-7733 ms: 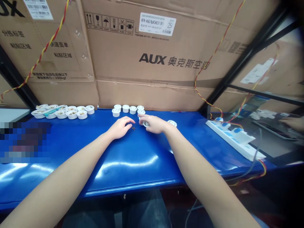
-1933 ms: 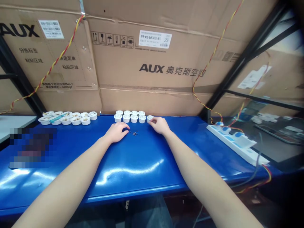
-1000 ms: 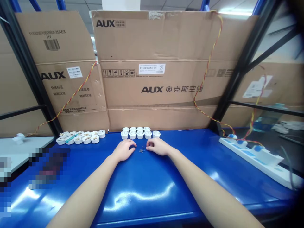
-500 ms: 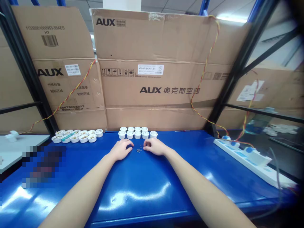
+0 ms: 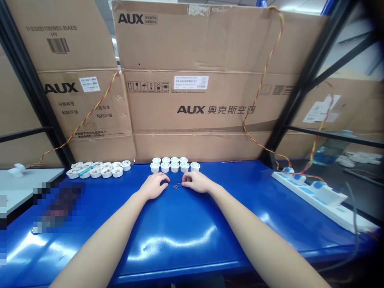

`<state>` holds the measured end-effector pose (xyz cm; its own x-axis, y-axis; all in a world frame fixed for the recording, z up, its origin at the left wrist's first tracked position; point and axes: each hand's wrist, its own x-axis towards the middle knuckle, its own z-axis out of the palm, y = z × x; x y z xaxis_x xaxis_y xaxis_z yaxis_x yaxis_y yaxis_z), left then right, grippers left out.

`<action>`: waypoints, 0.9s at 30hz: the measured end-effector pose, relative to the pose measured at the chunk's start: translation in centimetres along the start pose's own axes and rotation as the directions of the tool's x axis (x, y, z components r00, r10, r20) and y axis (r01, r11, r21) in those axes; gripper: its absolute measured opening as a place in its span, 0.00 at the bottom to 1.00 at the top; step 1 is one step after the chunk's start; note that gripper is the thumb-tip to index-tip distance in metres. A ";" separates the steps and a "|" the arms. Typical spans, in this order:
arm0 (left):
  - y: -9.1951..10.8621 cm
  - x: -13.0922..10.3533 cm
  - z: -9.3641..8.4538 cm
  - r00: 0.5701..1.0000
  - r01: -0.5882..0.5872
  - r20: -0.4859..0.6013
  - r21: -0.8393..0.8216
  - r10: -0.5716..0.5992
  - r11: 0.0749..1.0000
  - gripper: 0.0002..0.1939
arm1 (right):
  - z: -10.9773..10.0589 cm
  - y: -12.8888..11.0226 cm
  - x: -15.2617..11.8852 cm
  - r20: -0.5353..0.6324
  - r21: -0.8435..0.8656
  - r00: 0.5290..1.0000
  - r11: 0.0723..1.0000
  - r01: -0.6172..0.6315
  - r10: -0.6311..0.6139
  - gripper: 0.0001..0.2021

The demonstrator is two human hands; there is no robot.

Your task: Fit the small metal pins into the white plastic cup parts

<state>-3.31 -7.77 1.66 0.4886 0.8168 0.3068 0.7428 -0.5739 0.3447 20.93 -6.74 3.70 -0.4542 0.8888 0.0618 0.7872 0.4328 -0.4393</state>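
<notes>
A small loose pile of dark, thin, screw-like pieces lies on the blue tabletop between my hands. Left of it rests my left hand, fingers curved and a gap showing between them and the thumb; it holds nothing. On the other side, my right hand has its fingers bent close to the pile, thumb slightly apart from them, with nothing visible in its grasp. Just behind the hands stand two rows of small round white cups; what is inside them is too small to make out.
More white cups with small contents stand at the back left, a teal strip-like thing across them. A white power strip with plugs lies right. Cardboard walls the back. A blurred-out dark object lies left.
The camera view has tilted down slightly, so everything appears a little higher. My hands keep nearly the same places beside the pile.
</notes>
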 end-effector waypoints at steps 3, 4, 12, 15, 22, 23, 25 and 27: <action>-0.1 0.0 0.1 1.000 -0.001 -0.003 0.004 0.001 1.000 0.11 | 0.2 0.4 0.2 -0.004 0.000 1.000 1.000 0.007 -0.007 0.09; -0.1 0.0 0.1 1.000 -0.001 -0.002 0.003 0.001 1.000 0.11 | 0.3 0.5 0.3 -0.002 -0.001 1.000 1.000 0.010 -0.010 0.08; 0.0 0.1 0.2 0.988 0.117 -0.098 0.001 -0.117 0.993 0.11 | 0.4 0.7 0.3 0.000 0.007 1.000 1.000 0.012 -0.012 0.09; -0.2 0.3 0.3 0.917 0.325 -0.262 0.054 -0.300 0.944 0.24 | 0.4 0.7 0.4 0.006 0.003 1.000 1.000 0.004 -0.004 0.08; -0.8 0.7 0.2 0.828 0.515 -0.295 0.062 -0.477 0.855 0.24 | 0.5 0.6 0.3 -0.017 0.008 1.000 1.000 0.010 -0.010 0.08; -0.9 0.6 0.1 0.828 0.509 -0.295 0.036 -0.477 0.860 0.21 | 0.6 0.5 0.3 -0.037 0.015 0.999 1.000 0.017 -0.017 0.08; -0.9 0.5 -0.2 0.829 0.502 -0.271 -0.029 -0.490 0.864 0.14 | 0.7 0.3 0.4 -0.101 0.029 0.995 0.999 0.030 -0.027 0.07; -1.0 0.4 -0.3 0.836 0.490 -0.238 -0.081 -0.494 0.868 0.12 | 1.0 0.1 0.5 -0.161 0.046 0.986 0.998 0.042 -0.034 0.08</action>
<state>-3.97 -6.92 1.73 -0.0672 0.9524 0.2972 0.8470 -0.1030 0.5215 20.34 -6.41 2.83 -0.4071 0.8864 0.2205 0.7476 0.4621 -0.4770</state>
